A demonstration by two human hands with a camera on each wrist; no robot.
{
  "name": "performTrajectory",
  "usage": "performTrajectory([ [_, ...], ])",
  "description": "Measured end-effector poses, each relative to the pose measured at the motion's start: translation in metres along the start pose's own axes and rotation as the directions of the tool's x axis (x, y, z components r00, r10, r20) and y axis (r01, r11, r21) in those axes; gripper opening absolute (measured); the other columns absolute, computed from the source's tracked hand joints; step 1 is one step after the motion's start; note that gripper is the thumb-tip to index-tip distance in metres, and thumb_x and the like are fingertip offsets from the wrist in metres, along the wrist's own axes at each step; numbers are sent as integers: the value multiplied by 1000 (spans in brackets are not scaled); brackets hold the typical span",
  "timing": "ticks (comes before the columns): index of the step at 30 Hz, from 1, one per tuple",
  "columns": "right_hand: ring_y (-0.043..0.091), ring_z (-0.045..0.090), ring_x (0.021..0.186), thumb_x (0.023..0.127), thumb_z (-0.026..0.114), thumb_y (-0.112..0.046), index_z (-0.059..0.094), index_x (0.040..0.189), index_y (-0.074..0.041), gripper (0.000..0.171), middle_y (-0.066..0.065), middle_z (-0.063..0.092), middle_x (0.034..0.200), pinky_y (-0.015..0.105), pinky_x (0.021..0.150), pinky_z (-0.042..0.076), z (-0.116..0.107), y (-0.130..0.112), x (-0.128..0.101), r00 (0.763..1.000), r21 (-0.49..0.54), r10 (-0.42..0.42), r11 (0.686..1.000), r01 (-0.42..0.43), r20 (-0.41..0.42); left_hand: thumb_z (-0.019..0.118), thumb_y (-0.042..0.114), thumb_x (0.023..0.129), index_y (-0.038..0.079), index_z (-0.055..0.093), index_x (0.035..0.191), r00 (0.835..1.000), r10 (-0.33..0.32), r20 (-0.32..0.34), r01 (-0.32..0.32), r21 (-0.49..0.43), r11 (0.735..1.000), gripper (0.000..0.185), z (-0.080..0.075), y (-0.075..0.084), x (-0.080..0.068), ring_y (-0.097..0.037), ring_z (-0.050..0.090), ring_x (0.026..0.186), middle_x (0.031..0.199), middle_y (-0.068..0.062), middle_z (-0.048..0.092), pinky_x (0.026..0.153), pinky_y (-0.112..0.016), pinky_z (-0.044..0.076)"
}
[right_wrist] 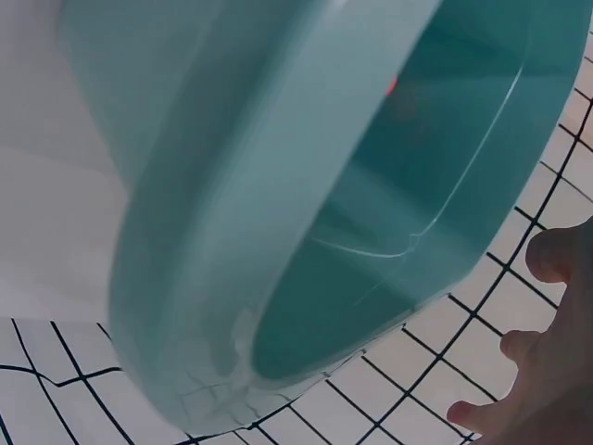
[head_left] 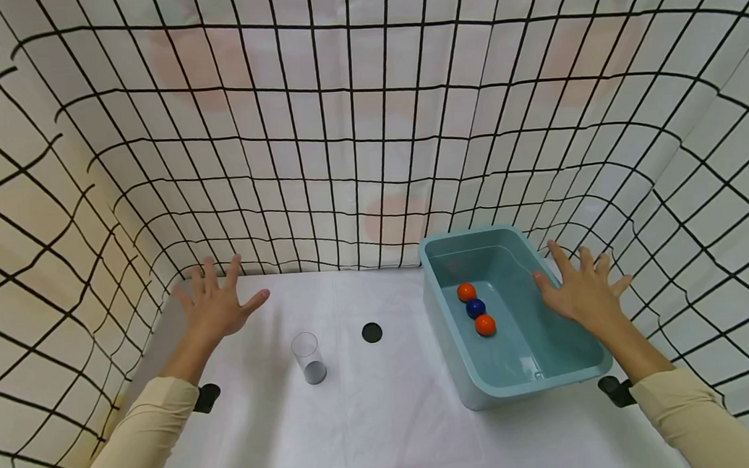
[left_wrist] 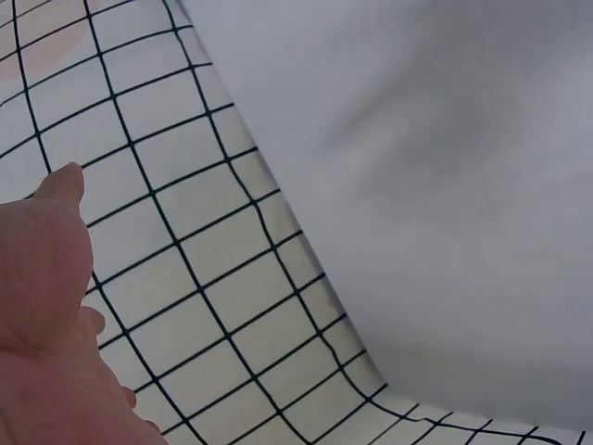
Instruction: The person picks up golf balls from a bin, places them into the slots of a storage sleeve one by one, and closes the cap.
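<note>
My left hand [head_left: 213, 307] is held above the left part of the table, fingers spread and nothing in it. To its right a clear drinking glass [head_left: 307, 351] stands on the white cloth. My right hand [head_left: 584, 292], its fingers also spread, hovers at the right side of a teal plastic tub [head_left: 451, 352]; whether it touches the rim cannot be told. Inside the tub lie an orange ball [head_left: 466, 292], a dark blue ball [head_left: 475, 308] and a second orange ball [head_left: 485, 325] in a row. In the right wrist view the tub [right_wrist: 232, 204] fills much of the picture, with fingertips at right.
A flat black disc [head_left: 371, 332] lies on the white cloth [head_left: 387, 414] between the glass and the tub. Black netting [head_left: 355, 141] over pale patterned cloth walls encloses the table at the back and both sides.
</note>
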State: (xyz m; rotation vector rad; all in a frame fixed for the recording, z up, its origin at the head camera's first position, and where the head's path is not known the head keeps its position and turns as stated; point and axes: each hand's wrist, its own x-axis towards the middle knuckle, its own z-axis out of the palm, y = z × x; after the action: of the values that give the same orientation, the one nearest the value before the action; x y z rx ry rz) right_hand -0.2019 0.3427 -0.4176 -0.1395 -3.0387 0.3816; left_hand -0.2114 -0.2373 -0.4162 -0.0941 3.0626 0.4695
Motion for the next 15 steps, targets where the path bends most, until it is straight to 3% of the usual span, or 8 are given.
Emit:
performTrajectory([
  [7, 73, 6, 140, 102, 39, -55, 14, 163, -17, 76, 45, 15, 155, 93, 95, 0, 3, -8, 2, 1000, -3, -24, 1000, 24, -8, 55, 61, 97, 17, 7, 164, 1000, 23, 17, -24, 17, 1000, 93, 0, 10, -1, -54, -16, 151, 165, -33, -11, 111, -78, -15],
  [15, 71, 10, 140, 102, 43, -53, 16, 163, -19, 75, 42, 17, 156, 92, 97, 2, 0, -34, 0, 996, 7, -84, 996, 84, -21, 56, 60, 97, 18, 10, 163, 996, 76, 35, -77, 7, 997, 91, -1, 23, -7, -53, -11, 152, 166, -31, -10, 112, -77, -11],
])
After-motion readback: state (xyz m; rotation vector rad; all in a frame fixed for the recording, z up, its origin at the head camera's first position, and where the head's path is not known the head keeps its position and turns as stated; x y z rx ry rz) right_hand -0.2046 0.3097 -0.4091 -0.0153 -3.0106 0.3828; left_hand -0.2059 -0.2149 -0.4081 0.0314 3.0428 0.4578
